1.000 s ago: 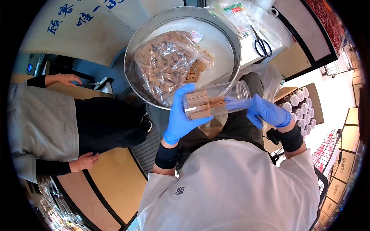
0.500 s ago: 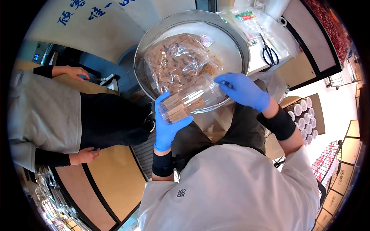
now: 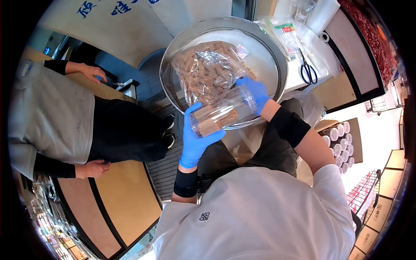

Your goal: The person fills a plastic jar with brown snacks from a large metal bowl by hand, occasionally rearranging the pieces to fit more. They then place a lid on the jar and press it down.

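Observation:
My left hand (image 3: 196,141), in a blue glove, is wrapped round the base of a clear plastic jar (image 3: 238,103). The jar lies tilted over the near rim of a round metal pan, with its mouth to the right. Several brown sticks (image 3: 211,126) lie at its base end. My right hand (image 3: 255,92), also blue-gloved, is beside the jar's mouth, its fingertips at the edge of a clear plastic bag (image 3: 208,65) full of brown pieces. Those fingers are partly hidden, and whether they grip anything cannot be made out.
The metal pan (image 3: 284,71) holds the bag. Black-handled scissors (image 3: 308,73) and plastic packaging (image 3: 284,37) lie on a white surface to its right. Lidded jars (image 3: 342,145) stand in rows farther right. Another person (image 3: 56,117) stands at the left.
My right hand has moved left and down, from above the jar's mouth to the edge of the bag. My left hand still holds the jar. The whole view has shifted slightly.

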Demonstrator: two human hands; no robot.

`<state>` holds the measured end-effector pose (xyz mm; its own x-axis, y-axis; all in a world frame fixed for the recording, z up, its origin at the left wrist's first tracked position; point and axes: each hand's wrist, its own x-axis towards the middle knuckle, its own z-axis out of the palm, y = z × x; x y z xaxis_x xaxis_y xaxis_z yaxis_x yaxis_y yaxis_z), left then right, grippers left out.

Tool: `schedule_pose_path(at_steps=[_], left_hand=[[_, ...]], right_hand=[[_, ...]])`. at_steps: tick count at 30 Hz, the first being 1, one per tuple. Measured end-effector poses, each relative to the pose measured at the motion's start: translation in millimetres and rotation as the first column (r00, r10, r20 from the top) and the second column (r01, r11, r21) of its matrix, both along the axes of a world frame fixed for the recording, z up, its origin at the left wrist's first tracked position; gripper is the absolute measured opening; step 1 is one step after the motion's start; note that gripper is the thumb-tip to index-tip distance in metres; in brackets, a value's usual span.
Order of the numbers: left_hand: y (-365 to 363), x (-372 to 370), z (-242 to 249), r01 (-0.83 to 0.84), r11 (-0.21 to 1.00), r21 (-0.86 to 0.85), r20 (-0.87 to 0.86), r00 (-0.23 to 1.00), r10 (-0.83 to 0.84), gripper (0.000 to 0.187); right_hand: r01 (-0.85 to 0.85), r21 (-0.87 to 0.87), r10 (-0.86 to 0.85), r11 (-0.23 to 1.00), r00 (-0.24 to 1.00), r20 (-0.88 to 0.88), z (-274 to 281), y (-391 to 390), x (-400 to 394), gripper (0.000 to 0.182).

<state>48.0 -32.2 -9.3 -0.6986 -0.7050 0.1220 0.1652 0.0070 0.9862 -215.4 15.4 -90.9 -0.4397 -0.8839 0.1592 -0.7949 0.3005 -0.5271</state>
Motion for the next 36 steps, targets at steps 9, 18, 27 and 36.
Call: schedule_pose_path(at_steps=[9,18,27,36], left_hand=[[-2.0,-1.4,0.9,-0.011,0.996,0.091,-0.019,1.0,0.012,0.091],[0.7,-9.6,6.1,0.101,0.987,0.128,-0.02,0.995,-0.1,0.091],[8.8,-20.0,9.4,0.232,0.972,0.041,0.039,0.971,-0.234,0.091],[13.1,-27.1,4.1,0.249,0.969,0.003,0.008,0.969,-0.249,0.093]], right_hand=[[0.045,-0.099,-0.032,0.994,0.992,0.125,118.7,62.1,9.8,0.017],[0.052,-0.184,0.095,0.981,0.703,0.705,172.7,124.8,25.7,0.021],[0.162,-0.152,0.032,0.975,0.576,0.817,157.2,115.5,45.7,0.02],[0.088,-0.155,0.09,0.984,0.505,0.858,152.4,119.6,35.8,0.022]])
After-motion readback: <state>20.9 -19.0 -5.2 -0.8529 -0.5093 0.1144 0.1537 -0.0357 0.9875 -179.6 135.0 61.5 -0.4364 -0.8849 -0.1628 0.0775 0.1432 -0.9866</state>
